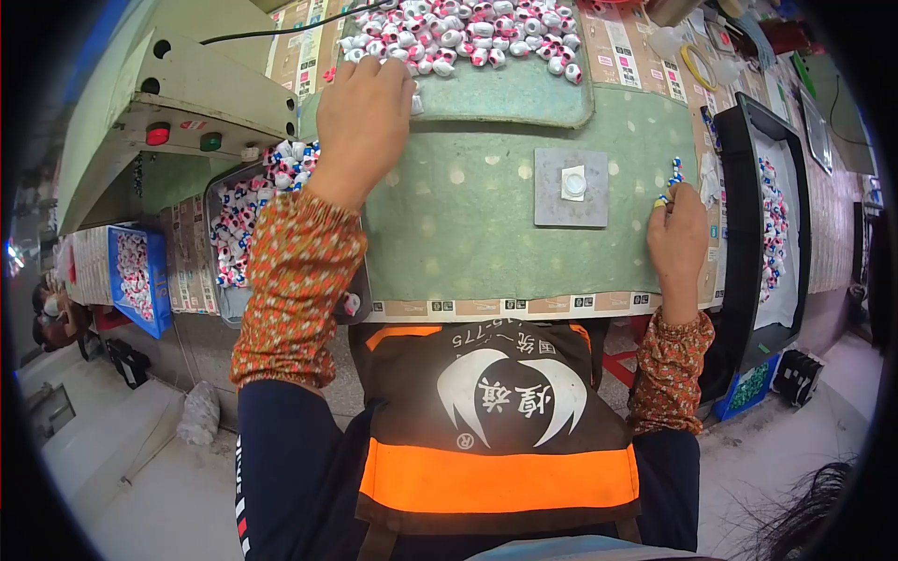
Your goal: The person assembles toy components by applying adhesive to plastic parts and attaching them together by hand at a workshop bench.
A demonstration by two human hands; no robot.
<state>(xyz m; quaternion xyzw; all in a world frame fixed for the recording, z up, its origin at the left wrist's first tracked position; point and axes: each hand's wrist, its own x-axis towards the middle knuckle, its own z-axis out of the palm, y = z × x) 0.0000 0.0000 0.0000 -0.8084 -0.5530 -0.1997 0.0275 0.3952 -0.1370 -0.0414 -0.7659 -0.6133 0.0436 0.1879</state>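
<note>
Small rounded white pieces (468, 37) with red and blue marks, heaped on a green tray (524, 98) at the far edge of the desk (449, 234). Left hand (363, 117) palm down, fingers curled into the near edge of the heap; whether any piece is gripped cannot be told. Right hand (678, 238) pinched shut on a few similar pieces (672, 178) beside a black tray (739, 234). Between the hands, grey square plate (571, 187) bearing a white disc (574, 183)
</note>
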